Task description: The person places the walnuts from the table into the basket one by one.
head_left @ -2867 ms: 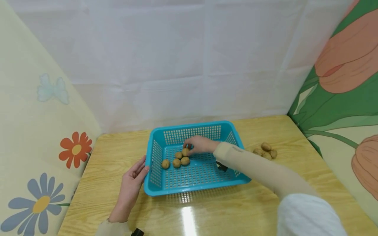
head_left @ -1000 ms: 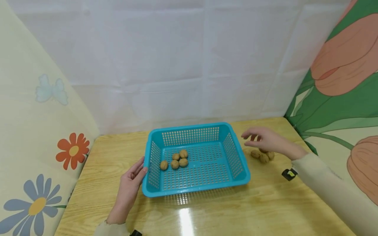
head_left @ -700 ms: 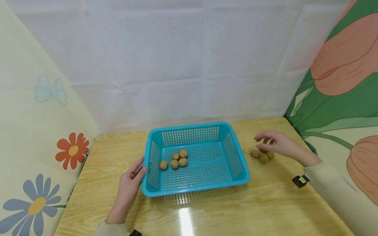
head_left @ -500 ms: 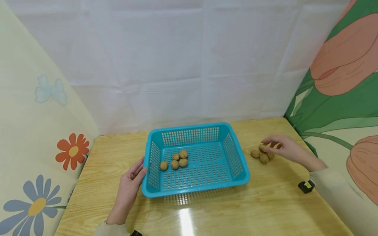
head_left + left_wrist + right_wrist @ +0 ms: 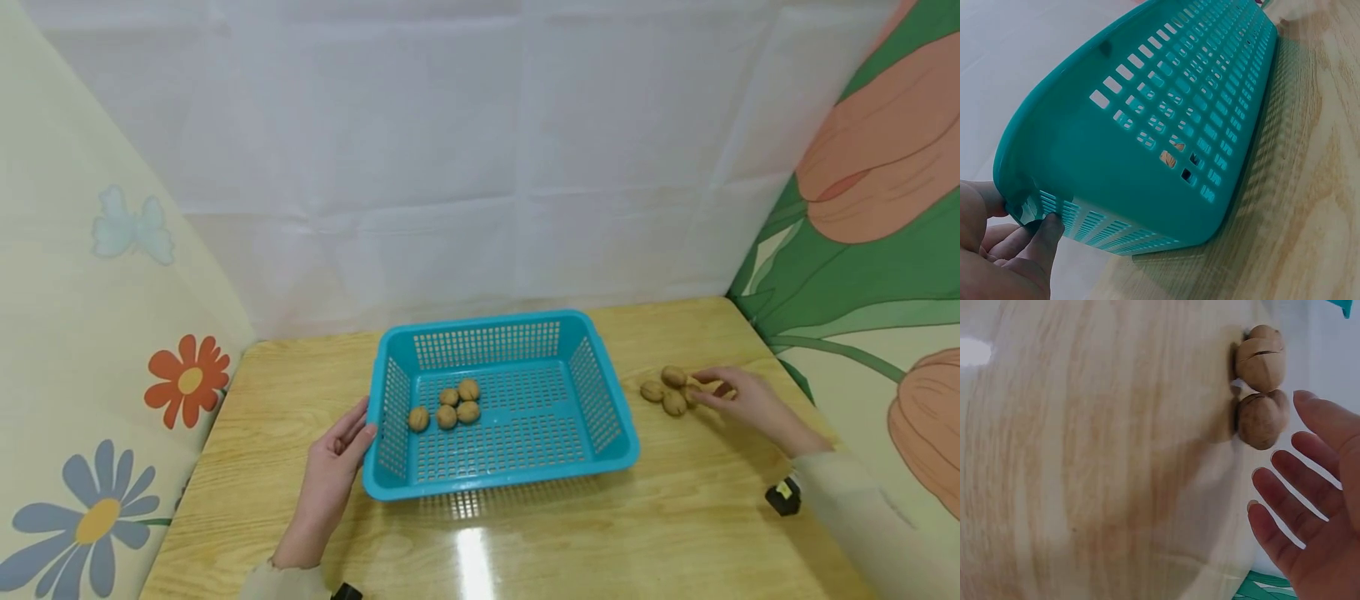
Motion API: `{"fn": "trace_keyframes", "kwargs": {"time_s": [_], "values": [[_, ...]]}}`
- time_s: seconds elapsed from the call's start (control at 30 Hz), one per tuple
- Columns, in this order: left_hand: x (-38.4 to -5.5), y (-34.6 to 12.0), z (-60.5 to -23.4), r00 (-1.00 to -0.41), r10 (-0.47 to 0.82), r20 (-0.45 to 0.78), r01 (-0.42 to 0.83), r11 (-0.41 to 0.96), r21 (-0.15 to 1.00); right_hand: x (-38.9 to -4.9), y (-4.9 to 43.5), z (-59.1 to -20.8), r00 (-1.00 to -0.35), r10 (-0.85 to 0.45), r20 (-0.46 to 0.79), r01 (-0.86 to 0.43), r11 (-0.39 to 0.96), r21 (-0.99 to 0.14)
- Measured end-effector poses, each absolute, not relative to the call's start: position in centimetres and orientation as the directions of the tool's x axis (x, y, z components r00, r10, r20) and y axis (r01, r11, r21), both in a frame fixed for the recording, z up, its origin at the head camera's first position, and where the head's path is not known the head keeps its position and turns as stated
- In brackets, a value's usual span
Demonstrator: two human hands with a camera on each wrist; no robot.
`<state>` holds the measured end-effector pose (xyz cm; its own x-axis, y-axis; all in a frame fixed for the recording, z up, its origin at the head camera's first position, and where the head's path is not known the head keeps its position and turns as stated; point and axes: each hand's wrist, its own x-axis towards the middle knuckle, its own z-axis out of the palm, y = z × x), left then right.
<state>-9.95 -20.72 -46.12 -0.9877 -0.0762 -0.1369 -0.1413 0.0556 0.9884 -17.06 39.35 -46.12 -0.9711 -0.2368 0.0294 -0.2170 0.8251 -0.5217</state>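
Observation:
A blue plastic basket (image 5: 501, 482) with slotted walls sits on the table, holding several walnuts (image 5: 447, 417) toward its left side. My left hand (image 5: 333, 471) grips the basket's left rim; in the left wrist view the thumb lies at the rim and the fingers (image 5: 1044, 240) bend against the outside wall. To the right of the basket is a small cluster of walnuts (image 5: 673, 402). My right hand (image 5: 750, 404) is at this cluster's right side, its fingertips overlapping the rightmost walnut in the head view. The right wrist view shows its fingers (image 5: 1279, 494) spread and holding nothing, close to the walnuts (image 5: 1263, 419).
The wooden table (image 5: 555, 542) backs onto a white cloth (image 5: 420, 167). Flower-printed panels stand at the left (image 5: 97, 333) and right (image 5: 885, 317) edges. Each wrist carries a small black device (image 5: 783, 497).
My right hand came out of the basket, leaving a walnut there, and crossed right to the outside cluster. Lately it slid lower and right over those walnuts. The left hand stayed on the rim.

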Motion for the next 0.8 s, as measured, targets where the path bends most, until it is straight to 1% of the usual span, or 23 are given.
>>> {"fn": "trace_keyframes", "kwargs": {"time_s": [0.07, 0.3, 0.6, 0.8], "values": [[-9.9, -20.7, -46.1, -0.988, -0.075, -0.134, -0.139, 0.06, 0.988, -17.2, 39.4, -46.6, -0.975, -0.222, 0.019, -0.198, 0.826, -0.527], [-9.7, -20.7, -46.2, -0.992, -0.06, -0.115, -0.12, 0.072, 0.99, -17.5, 39.2, -47.8, -0.977, -0.212, 0.028, -0.193, 0.821, -0.537], [-9.7, -20.7, -46.2, -0.993, -0.056, -0.102, -0.105, 0.065, 0.992, -17.4, 39.2, -48.1, -0.978, -0.209, 0.009, -0.18, 0.82, -0.543], [-9.8, -20.7, -46.2, -0.991, -0.062, -0.117, -0.121, 0.062, 0.991, -17.0, 39.5, -48.0, -0.976, -0.218, 0.019, -0.193, 0.819, -0.54]]}}
